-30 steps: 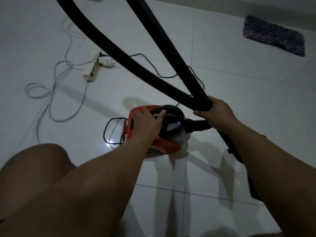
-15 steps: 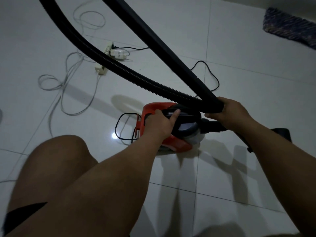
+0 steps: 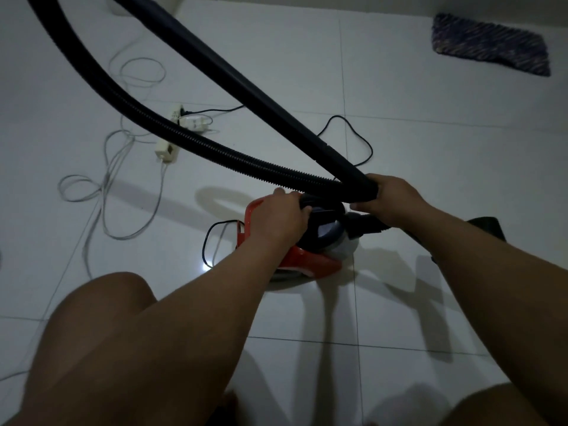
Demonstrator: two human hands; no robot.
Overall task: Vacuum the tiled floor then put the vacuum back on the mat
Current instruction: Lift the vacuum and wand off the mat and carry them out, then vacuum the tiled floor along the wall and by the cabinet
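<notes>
The left hand (image 3: 278, 218) curls over the black carrying handle on top of the small red and black canister vacuum cleaner (image 3: 307, 241), gripping it, while the right hand (image 3: 388, 199) closes around the lower end of the smooth black rigid wand tube (image 3: 246, 87), just above the canister's front. The vacuum sits on the white glossy tiled floor (image 3: 430, 142) near the middle of the view, its long axis running left to right, red rear toward the left and pale nozzle socket toward the right. From the right hand the wand slants up and away to the top left edge; the black ribbed flexible hose (image 3: 153, 124) arcs below it in the same direction. A thin black power cord (image 3: 353, 130) loops behind the canister toward a white power strip (image 3: 172, 133) with tangled white cables (image 3: 116, 186) on the left. A dark blue woven mat (image 3: 488, 44) lies against the far wall at the top right, well apart from the vacuum, with bare tiles between them.
</notes>
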